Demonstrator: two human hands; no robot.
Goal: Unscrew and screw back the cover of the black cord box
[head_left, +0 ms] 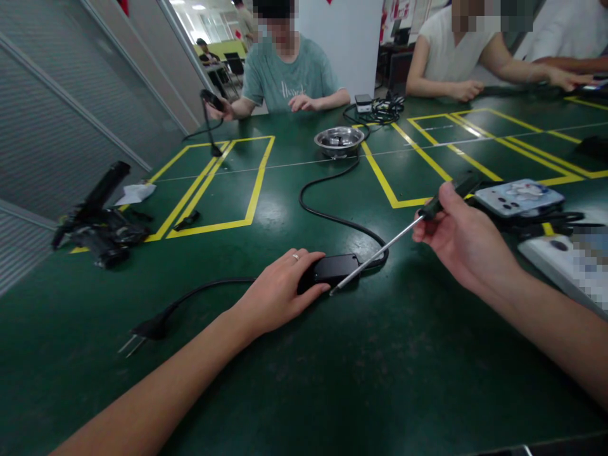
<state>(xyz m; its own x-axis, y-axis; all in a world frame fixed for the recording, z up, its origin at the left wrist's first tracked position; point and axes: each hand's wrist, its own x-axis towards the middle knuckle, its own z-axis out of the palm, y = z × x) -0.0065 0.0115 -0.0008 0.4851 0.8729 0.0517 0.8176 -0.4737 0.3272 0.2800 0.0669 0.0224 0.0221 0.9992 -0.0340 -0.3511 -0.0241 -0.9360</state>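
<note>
My left hand (280, 288), a ring on one finger, grips a black power adapter (336, 268) that lies on the green table (380, 361). From the adapter's left end a cord runs to a two-pin plug (151, 328); from its other end a black cable (332, 218) curves away toward the back. In my right hand (470, 237) is a screwdriver (398, 237) with a dark handle and a long metal shaft. The shaft slants down to the left, its tip close to the adapter's near edge by my left thumb. Whether the tip touches the adapter I cannot tell.
A metal bowl (339, 140) with small parts stands at the back centre. Black parts (102, 221) lie at the left. On the right are a phone (522, 196) and a white device (565, 263). Across the table a person (294, 76) holds a black object; others sit at right.
</note>
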